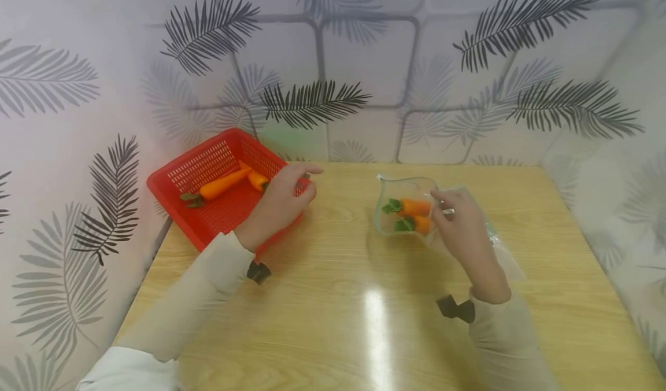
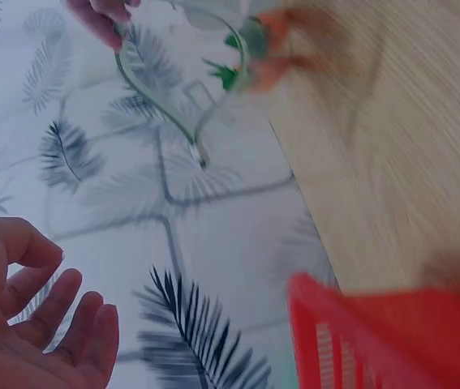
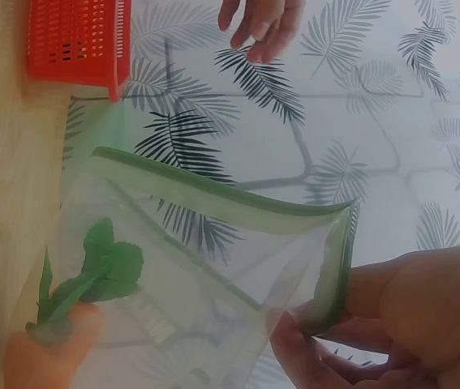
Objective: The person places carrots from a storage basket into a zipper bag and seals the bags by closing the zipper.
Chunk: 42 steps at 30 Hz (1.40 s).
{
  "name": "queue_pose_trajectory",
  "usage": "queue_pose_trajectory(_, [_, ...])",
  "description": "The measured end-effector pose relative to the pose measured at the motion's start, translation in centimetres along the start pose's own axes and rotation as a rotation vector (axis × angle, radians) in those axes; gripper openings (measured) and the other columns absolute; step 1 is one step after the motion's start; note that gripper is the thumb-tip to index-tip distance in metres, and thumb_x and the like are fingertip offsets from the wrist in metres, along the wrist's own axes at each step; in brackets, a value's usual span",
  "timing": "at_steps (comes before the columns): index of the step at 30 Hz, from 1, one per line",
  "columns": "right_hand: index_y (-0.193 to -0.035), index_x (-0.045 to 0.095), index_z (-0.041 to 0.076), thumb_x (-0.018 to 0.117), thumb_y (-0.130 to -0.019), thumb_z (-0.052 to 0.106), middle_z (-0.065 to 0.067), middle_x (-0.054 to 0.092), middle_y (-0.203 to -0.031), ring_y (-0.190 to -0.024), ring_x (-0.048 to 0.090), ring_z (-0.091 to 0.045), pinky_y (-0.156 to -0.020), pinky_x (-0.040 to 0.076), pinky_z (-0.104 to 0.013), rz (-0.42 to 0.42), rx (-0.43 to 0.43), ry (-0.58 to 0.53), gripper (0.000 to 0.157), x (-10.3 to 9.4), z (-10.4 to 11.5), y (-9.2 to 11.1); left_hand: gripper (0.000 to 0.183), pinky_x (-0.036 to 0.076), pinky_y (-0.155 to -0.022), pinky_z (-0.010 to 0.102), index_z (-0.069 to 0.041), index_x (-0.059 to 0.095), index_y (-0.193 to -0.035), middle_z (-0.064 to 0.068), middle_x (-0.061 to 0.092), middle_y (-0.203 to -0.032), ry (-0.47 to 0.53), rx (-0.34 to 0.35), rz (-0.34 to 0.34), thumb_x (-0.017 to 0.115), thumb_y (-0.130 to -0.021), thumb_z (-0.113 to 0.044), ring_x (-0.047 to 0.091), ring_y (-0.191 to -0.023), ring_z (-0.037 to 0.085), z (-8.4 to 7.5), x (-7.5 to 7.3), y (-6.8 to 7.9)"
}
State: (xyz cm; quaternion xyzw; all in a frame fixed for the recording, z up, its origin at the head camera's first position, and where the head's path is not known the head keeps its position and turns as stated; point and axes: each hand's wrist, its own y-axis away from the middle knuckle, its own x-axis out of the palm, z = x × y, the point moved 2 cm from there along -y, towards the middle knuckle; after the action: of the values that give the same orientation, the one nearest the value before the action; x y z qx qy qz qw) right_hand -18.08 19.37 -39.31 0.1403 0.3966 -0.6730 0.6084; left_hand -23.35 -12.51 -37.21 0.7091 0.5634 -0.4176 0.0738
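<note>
A clear zip bag [image 3: 205, 324] with a green-edged mouth is pinched at its rim by my right hand [image 1: 460, 226]. Inside it lie two carrots [image 1: 416, 207] with green tops, their leaves toward the opening. My left hand [image 1: 283, 197] hovers over the right rim of a red plastic basket [image 1: 177, 206], its fingers loosely bent and nothing in them. Within the basket rest a carrot [image 1: 224, 184] with a green top and another carrot [image 1: 257, 180], partly hidden by the left hand.
The wooden table [image 1: 322, 316] carries the basket at its back left and the bag right of centre. Behind it stands a wall [image 1: 364, 61] with a leaf pattern. Dark wrist devices [image 1: 455, 309] sit at both sleeves.
</note>
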Motion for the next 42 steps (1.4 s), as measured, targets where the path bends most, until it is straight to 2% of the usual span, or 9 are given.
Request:
queue_pose_trajectory(5, [-0.115,0.061,-0.005,0.052,-0.088,-0.001,-0.017,0.054,-0.105,-0.092,0.057,-0.026,-0.073,0.054,-0.035,-0.011,0.001,-0.005,0.028,-0.1,0.0,0.0,0.029,0.043,-0.09,0.037,-0.013,0.057,-0.121,0.003,0.054,-0.117,-0.063,-0.088,0.005,0.055,-0.092,-0.015,0.049,-0.102,0.018,2.6,-4.2,0.3])
queue_pose_trajectory(11, [-0.116,0.059,-0.005,0.052,-0.089,-0.001,-0.02,0.054,-0.109,-0.092,0.058,-0.029,-0.073,0.054,-0.037,-0.011,0.001,-0.002,0.029,-0.4,0.1,-0.1,0.031,0.043,-0.088,0.044,-0.006,0.055,-0.121,0.011,0.054,-0.12,-0.105,-0.236,0.003,0.052,-0.092,-0.015,0.05,-0.102,0.027,7.9,-8.7,-0.3])
queue_pose_trajectory(18, [-0.116,0.06,-0.005,0.053,-0.089,0.0,-0.019,0.054,-0.109,-0.092,0.058,-0.028,-0.073,0.054,-0.036,-0.011,0.005,-0.003,0.028,-0.5,-0.2,0.0,0.041,0.034,-0.099,0.054,0.005,0.045,-0.127,0.023,0.047,-0.126,-0.239,-0.425,0.044,0.05,-0.091,-0.014,0.043,-0.115,0.039,13.8,-11.9,-0.5])
queue_pose_trajectory(22, [-0.116,0.06,-0.005,0.053,-0.089,0.001,-0.017,0.055,-0.108,-0.093,0.058,-0.027,-0.073,0.054,-0.036,-0.009,0.002,-0.003,0.029,-0.5,-0.3,0.1,0.047,0.033,-0.098,0.057,0.009,0.04,-0.128,0.027,0.045,-0.124,-0.256,-0.516,0.081,0.052,-0.09,-0.016,0.043,-0.109,0.043,15.4,-12.6,-0.1])
queue_pose_trajectory(29, [-0.116,0.059,-0.006,0.053,-0.089,0.002,-0.018,0.054,-0.108,-0.093,0.057,-0.029,-0.073,0.054,-0.038,-0.002,-0.013,-0.007,0.029,-0.6,-0.4,0.1,0.047,0.034,-0.096,0.055,0.014,0.043,-0.123,0.032,0.049,-0.119,-0.329,-0.557,0.171,0.052,-0.089,-0.017,0.047,-0.104,0.044,18.1,-12.7,-0.1])
queue_pose_trajectory(34, [-0.118,0.059,-0.005,0.053,-0.089,0.003,-0.019,0.054,-0.11,-0.093,0.057,-0.029,-0.073,0.054,-0.037,0.008,0.008,-0.013,0.03,-0.7,-0.4,0.1,0.049,0.042,-0.085,0.052,0.014,0.045,-0.121,0.029,0.053,-0.109,-0.331,-0.583,0.254,0.054,-0.088,-0.021,0.05,-0.09,0.04,20.8,-12.7,0.3])
queue_pose_trajectory(37, [-0.118,0.059,-0.005,0.053,-0.09,0.003,-0.019,0.054,-0.109,-0.093,0.057,-0.029,-0.074,0.054,-0.038,0.011,0.007,-0.007,0.03,-0.7,-0.5,0.0,0.042,0.044,-0.075,0.047,0.013,0.049,-0.112,0.025,0.055,-0.095,-0.346,-0.606,0.314,0.057,-0.086,-0.019,0.051,-0.081,0.037,21.9,-12.6,0.6])
queue_pose_trajectory(39, [-0.118,0.059,-0.005,0.053,-0.09,0.002,-0.019,0.054,-0.109,-0.093,0.057,-0.029,-0.074,0.054,-0.039,0.012,0.006,-0.006,0.03,-0.7,-0.5,0.1,0.036,0.044,-0.069,0.043,0.01,0.05,-0.106,0.019,0.053,-0.087,-0.31,-0.669,0.354,0.059,-0.085,-0.019,0.05,-0.078,0.035,22.3,-12.4,0.8])
queue_pose_trajectory(42, [-0.118,0.059,-0.005,0.053,-0.089,0.002,-0.019,0.054,-0.109,-0.093,0.057,-0.028,-0.074,0.053,-0.039,0.012,0.014,-0.009,0.03,-0.7,-0.5,0.1,0.035,0.044,-0.068,0.041,0.006,0.05,-0.107,0.016,0.052,-0.087,-0.242,-0.76,0.395,0.061,-0.085,-0.019,0.052,-0.081,0.036,22.7,-12.0,1.0])
